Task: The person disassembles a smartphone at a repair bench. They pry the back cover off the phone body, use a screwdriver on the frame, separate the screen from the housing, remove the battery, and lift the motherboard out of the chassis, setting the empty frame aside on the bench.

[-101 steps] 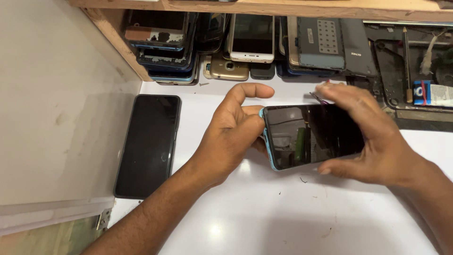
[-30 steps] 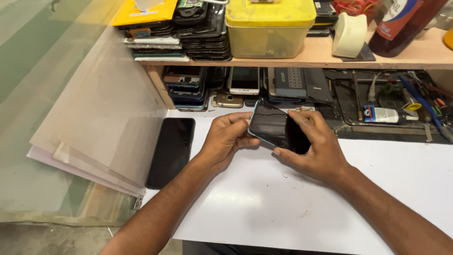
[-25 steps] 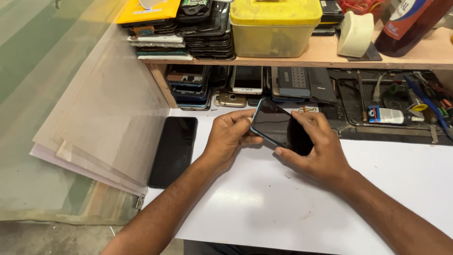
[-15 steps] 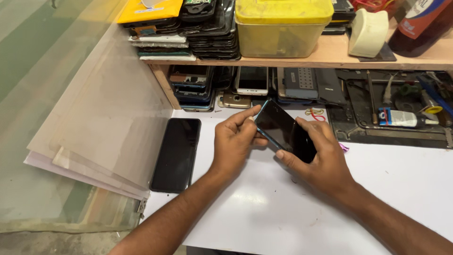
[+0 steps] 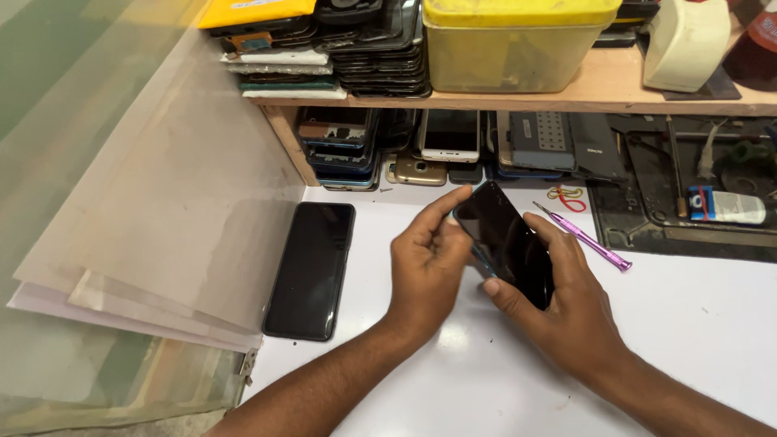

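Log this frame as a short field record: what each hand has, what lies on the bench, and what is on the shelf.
held item: dark smartphone, tilted, raised above the white bench
left hand: fingertips at the phone's upper left edge
right hand: grips the phone from below
bench, left: second black phone lying flat, screen dark
bench, right: purple screwdriver, apart from both hands
shelf: yellow lidded tub, stacked phone parts

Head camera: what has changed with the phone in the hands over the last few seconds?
The dark phone was held flat and lengthwise about three seconds ago; it is now turned diagonally, top corner pointing away. The right hand still cradles it from below, and the left hand has stayed at its left edge, fingers now on the top corner. The black phone on the white table has not moved.
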